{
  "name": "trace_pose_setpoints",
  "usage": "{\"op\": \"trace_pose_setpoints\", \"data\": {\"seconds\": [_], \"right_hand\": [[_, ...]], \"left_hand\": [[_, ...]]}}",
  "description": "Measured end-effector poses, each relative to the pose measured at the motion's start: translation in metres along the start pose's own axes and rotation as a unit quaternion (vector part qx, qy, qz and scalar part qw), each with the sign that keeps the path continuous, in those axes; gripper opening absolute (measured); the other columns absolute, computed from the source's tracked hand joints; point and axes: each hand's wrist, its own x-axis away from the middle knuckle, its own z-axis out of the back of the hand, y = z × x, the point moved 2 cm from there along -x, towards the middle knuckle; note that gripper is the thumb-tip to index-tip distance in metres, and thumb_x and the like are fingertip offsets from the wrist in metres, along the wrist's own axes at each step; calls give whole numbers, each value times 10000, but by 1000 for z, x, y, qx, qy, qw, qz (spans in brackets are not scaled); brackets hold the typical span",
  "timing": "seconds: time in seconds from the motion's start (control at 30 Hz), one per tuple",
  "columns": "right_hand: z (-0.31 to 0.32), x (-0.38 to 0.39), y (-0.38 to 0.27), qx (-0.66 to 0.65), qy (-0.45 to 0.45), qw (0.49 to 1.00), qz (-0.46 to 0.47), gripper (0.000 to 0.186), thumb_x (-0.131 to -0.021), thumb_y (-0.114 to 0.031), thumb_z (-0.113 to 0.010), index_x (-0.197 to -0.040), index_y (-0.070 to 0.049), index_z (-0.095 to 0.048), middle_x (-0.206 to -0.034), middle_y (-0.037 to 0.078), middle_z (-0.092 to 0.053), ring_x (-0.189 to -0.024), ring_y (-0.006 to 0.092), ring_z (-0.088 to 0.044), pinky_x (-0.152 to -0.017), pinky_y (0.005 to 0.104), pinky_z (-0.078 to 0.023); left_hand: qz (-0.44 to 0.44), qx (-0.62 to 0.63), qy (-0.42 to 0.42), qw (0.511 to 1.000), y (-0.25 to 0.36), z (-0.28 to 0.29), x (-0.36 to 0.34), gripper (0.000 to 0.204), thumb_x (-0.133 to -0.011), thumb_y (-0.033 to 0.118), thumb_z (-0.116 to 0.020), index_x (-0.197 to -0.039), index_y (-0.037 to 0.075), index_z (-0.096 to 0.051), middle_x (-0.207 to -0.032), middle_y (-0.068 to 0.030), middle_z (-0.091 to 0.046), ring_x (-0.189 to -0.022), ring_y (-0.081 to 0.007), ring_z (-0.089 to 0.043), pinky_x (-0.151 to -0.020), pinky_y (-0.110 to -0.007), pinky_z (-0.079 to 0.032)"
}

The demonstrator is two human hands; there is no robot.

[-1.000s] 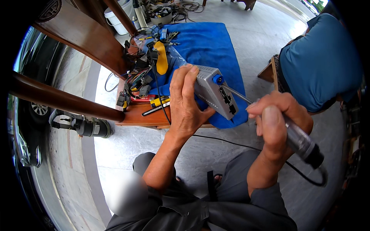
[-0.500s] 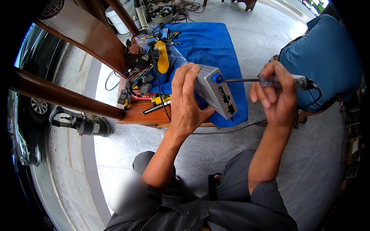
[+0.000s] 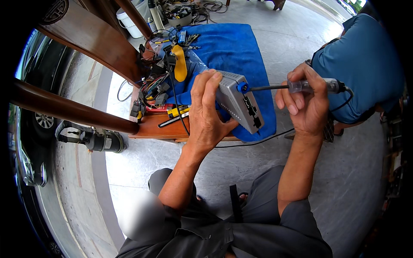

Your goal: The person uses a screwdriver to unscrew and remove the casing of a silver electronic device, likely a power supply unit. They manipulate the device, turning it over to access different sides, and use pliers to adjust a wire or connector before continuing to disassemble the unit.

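My left hand [image 3: 205, 109] is closed around a silver metal electronics box [image 3: 236, 103], holding it tilted above the blue cloth. Rows of small vents mark its sides, and black connector openings line its narrow face. A round blue socket [image 3: 243, 87] sits at the upper end of that face. My right hand [image 3: 307, 99] grips the clear handle of a corded probe-like tool [image 3: 271, 87]. Its thin dark shaft reaches left to the blue socket, where the exact contact at the tip is hidden. A black cable runs out of the handle's far end.
The blue cloth [image 3: 228, 47] covers a low wooden table [image 3: 155, 129]. Tangled wires and connectors [image 3: 157, 88], a yellow insole-shaped piece [image 3: 180, 64] and a yellow cutter [image 3: 176, 112] lie on its left. A person in a blue shirt [image 3: 361, 64] sits at right. A black canister [image 3: 103, 141] stands at left.
My right hand and the tool have shifted slightly left and down, with the handle turned a little. The cable behind the handle hangs differently. The box stays nearly in place.
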Motion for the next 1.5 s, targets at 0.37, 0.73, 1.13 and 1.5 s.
{"op": "trace_pose_setpoints", "data": {"seconds": [0.37, 0.73, 1.13, 1.5], "right_hand": [[6, -3, 2, -12, -23, 1000, -2, 406, -1012, -367, -531, -878, -7, -664, -484, -27, -392, -402, 96, -416, -539, 331, -464], [-11, 6, -9, 41, 28, 999, 21, 397, -1002, -320, -519, -897, 33, -666, -500, -15, -405, -419, 97, -422, -535, 316, -468], [-28, 40, -33, 235, -11, 958, 164, 257, -871, -224, -621, -834, 15, -704, -695, 84, -680, -499, 77, -543, -513, 239, -480], [-48, 36, -29, 359, -51, 906, 219, 59, -812, -29, -682, -817, 10, -726, -656, 32, -654, -537, 38, -548, -512, 201, -423]], "left_hand": [[1, 3, -4, 1000, 1, -1, 1, 1269, -465, 137, -1022, -1524, 91, -326, -1496, -223, -428, -1406, -419, -419, -1127, -479, -435], [11, -2, 14, 1000, 1, -2, -1, 1282, -467, 134, -1013, -1526, 62, -294, -1497, -234, -400, -1409, -415, -407, -1148, -484, -400], [71, 36, 64, 995, -9, 0, 7, 1290, -492, 140, -999, -1540, 18, -257, -1480, -249, -402, -1387, -423, -408, -1145, -464, -386], [60, 23, 65, 996, -5, -2, 7, 1309, -479, 164, -1010, -1544, 30, -260, -1492, -236, -411, -1391, -431, -413, -1148, -483, -394]]}}
